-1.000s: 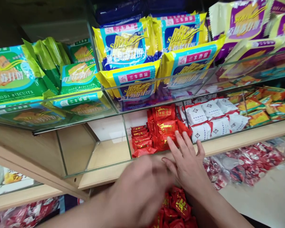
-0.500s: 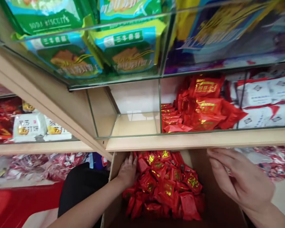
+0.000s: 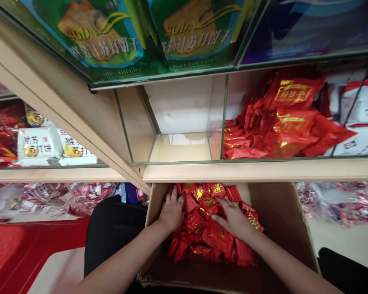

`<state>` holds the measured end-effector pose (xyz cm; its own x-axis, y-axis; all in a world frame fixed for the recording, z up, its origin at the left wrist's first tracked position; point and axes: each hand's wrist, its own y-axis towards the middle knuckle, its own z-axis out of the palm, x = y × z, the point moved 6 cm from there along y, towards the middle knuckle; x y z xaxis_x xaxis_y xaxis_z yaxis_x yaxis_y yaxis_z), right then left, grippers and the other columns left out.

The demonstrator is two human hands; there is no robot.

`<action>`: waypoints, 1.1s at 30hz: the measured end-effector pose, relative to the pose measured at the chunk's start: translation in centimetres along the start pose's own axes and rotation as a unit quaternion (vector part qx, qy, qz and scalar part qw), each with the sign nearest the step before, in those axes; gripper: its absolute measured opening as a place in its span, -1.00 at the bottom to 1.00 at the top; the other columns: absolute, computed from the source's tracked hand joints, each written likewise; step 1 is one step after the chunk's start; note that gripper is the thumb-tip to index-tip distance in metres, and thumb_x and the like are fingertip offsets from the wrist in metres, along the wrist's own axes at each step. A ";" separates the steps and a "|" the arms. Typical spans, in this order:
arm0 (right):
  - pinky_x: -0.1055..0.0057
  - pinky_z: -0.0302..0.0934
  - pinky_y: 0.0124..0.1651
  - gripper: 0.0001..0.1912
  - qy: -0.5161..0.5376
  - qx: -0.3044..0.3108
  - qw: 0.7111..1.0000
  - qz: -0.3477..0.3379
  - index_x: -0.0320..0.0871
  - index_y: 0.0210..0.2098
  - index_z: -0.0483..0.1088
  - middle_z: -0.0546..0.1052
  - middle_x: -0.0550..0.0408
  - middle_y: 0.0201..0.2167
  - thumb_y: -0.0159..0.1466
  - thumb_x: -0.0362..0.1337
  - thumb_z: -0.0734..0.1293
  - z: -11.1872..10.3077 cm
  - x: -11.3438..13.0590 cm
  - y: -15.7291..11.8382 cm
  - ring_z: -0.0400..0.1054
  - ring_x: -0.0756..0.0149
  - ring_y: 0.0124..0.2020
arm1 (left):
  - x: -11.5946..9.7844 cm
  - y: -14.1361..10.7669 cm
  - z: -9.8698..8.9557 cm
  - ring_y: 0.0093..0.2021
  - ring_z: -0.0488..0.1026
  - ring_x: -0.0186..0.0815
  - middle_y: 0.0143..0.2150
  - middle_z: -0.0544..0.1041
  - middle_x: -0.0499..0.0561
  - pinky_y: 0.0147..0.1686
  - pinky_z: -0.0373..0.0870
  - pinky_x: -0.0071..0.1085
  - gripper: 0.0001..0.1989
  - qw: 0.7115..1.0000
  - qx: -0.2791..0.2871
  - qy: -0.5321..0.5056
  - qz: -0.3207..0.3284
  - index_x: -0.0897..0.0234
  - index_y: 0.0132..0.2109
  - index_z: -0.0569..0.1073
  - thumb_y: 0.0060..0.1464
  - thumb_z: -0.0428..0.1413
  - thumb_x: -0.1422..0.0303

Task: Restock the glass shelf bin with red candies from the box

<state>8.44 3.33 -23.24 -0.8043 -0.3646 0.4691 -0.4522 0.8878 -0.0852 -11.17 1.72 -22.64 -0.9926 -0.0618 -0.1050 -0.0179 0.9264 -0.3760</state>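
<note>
A cardboard box [image 3: 282, 216] below the shelf holds a heap of small red packets [image 3: 199, 241] with gold lettering. My left hand [image 3: 172, 210] rests against the packets at the box's left side, its fingers spread. On top of the heap lies my right hand [image 3: 233, 218], thumb and fingers apart, touching the packets. I see neither hand gripping a packet. Some packets are hidden under my palms and fingers.
Above the box, a wooden shelf edge [image 3: 257, 170] carries glass-fronted compartments. Similar red packets [image 3: 291, 118] stand in one, beside white packets [image 3: 363, 106]. Green soda biscuit bags [image 3: 196, 36] are higher up. White biscuit packs [image 3: 38, 143] sit left of the upright panel [image 3: 64, 106].
My right hand has moved left and down from the box's right edge onto the red packets. My left hand stays among them. The view has shifted, bringing the shelf closer.
</note>
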 end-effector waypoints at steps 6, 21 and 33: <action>0.30 0.19 -0.03 -0.49 0.029 0.071 0.996 -0.035 -0.23 0.07 0.23 0.48 -0.10 -0.10 0.12 -0.32 0.27 1.7 3.1 -1.1 0.31 0.19 -0.03 | 0.0 0.4 0.4 0.23 -0.05 0.06 0.33 -0.15 0.13 0.08 0.08 -0.13 -0.38 1.000 -0.016 0.006 0.015 0.22 0.21 0.11 -0.04 0.00 0.42; 0.14 0.22 -0.06 -0.57 0.015 0.067 0.970 0.234 -0.22 -0.02 0.24 0.43 -0.04 -0.12 0.23 -0.07 0.19 0.1 -9.8 1.4 0.34 0.23 -0.11 | -0.5 0.8 1.1 0.21 -0.06 0.11 0.32 -0.19 0.22 0.03 0.12 -0.10 -0.39 0.999 -0.020 0.026 0.031 0.28 0.22 0.07 0.00 -0.02 0.39; 0.29 0.16 -0.04 -0.65 0.031 0.116 0.978 0.173 -0.27 -0.06 0.29 0.46 -0.12 -0.12 0.19 -0.24 0.22 -1.7 -7.2 1.7 0.35 0.22 -0.11 | -0.6 0.8 1.2 0.21 -0.06 0.12 0.33 -0.21 0.19 0.06 0.08 -0.10 -0.36 0.999 -0.017 0.021 0.031 0.25 0.23 0.05 -0.02 0.01 0.39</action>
<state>14.13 7.96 -25.29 -0.9028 -0.0296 0.4289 -0.2382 0.8651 -0.4415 -10.42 2.03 -24.02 -0.9961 0.0123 -0.0875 0.0413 0.9400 -0.3387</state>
